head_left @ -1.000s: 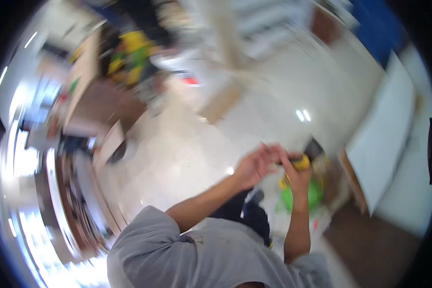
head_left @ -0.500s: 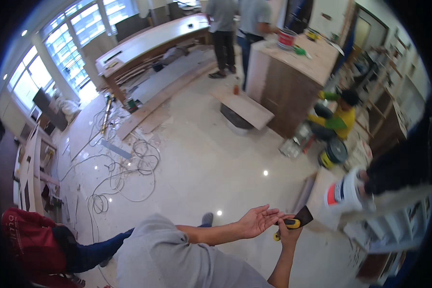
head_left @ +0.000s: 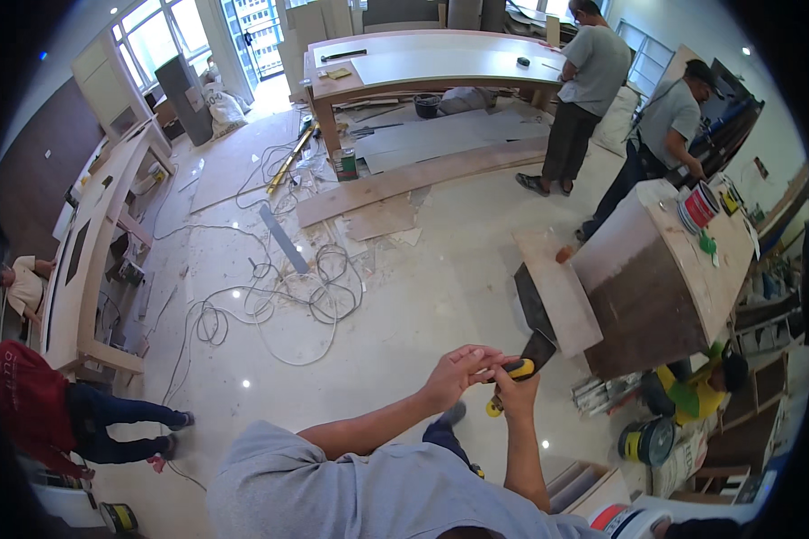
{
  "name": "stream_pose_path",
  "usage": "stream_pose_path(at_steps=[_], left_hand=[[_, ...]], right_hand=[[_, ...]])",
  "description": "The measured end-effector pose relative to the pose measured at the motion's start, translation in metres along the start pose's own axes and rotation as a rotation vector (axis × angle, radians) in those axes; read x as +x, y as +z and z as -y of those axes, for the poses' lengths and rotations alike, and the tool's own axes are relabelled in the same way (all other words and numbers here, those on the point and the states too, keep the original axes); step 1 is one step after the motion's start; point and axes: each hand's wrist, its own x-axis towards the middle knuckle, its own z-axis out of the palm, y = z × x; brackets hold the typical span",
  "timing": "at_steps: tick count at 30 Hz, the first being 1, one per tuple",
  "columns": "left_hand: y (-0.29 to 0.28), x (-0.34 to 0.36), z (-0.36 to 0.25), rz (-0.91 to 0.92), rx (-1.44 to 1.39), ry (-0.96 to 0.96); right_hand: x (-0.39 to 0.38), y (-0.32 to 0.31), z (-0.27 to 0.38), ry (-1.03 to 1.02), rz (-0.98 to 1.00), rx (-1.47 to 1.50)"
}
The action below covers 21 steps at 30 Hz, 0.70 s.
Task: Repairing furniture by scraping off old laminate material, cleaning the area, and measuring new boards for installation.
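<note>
In front of my body my right hand (head_left: 518, 395) is wrapped round a putty knife (head_left: 539, 349). Its wide dark blade points away and to the right, and parts of its yellow and black handle show above and below my fingers. My left hand (head_left: 454, 377) meets the right at the handle, palm partly up. Its fingers are stretched out and reach toward the right fingertips; whether they touch the handle is hard to tell.
Ahead to the right, a board (head_left: 557, 292) lies over a dark support beside a wooden cabinet (head_left: 640, 292). Loose cables (head_left: 333, 278) coil on the floor at left. A long white-topped table (head_left: 440, 61) stands at the back. Several people work around; one in red (head_left: 31, 409) stands left.
The view has swung left, so the room has shifted rightward in the picture. My hands remain together with the putty knife in the right; the left fingers have drawn closer to it.
</note>
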Motion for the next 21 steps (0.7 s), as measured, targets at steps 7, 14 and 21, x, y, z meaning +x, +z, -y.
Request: stream_pose_path(at_steps=[7, 14, 21], left_hand=[[-0.037, 0.149, -0.086, -0.325, 0.73, 0.07], [-0.053, 0.239, -0.187, -0.101, 1.12, 0.116], [-0.159, 0.401, -0.232, -0.579, 1.041, 0.114]], right_hand=[[0.186, 0.022, 0.019, 0.002, 0.251, 0.056], [0.35, 0.102, 0.078, -0.092, 0.783, -0.001], [0.526, 0.16, 0.065, -0.031, 0.607, -0.07]])
